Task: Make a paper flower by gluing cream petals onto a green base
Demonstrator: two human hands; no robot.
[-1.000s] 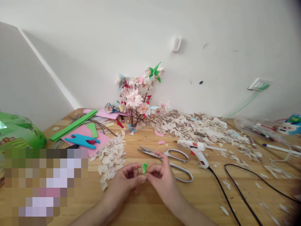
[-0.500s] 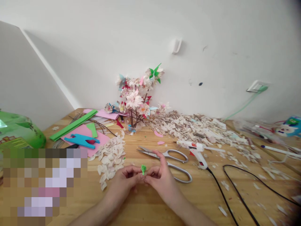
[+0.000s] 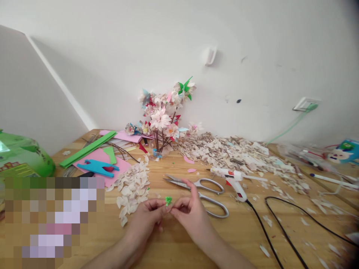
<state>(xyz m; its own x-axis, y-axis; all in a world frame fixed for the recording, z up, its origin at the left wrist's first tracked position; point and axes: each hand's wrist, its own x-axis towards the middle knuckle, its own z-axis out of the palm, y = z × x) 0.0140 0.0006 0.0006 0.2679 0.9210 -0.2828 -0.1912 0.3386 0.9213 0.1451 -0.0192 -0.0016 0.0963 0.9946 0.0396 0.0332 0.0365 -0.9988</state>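
Note:
A small bunched green piece [image 3: 168,201] stands up between the fingertips of both hands. My left hand [image 3: 147,218] pinches it from the left, thumb against forefinger. From the right, my right hand [image 3: 190,215] meets it with closed thumb and fingers, one finger raised. Just behind my right hand lie silver scissors [image 3: 214,207], their blades pointing left. Loose pale petals [image 3: 131,190] are spread beyond my left hand. A bunch of pale paper-like flowers [image 3: 161,119] on brown stems stands at the back by the wall.
A white glue gun [image 3: 238,186] with a black cable [image 3: 263,228] lies right of the scissors. Behind it spreads a heap of dry petals [image 3: 230,149]. Green strips [image 3: 88,149], a blue piece [image 3: 98,168] and pink sheets lie back left, near a green bag [image 3: 25,155].
The green piece has shifted slightly left and tilted between my fingertips. My hands have barely moved.

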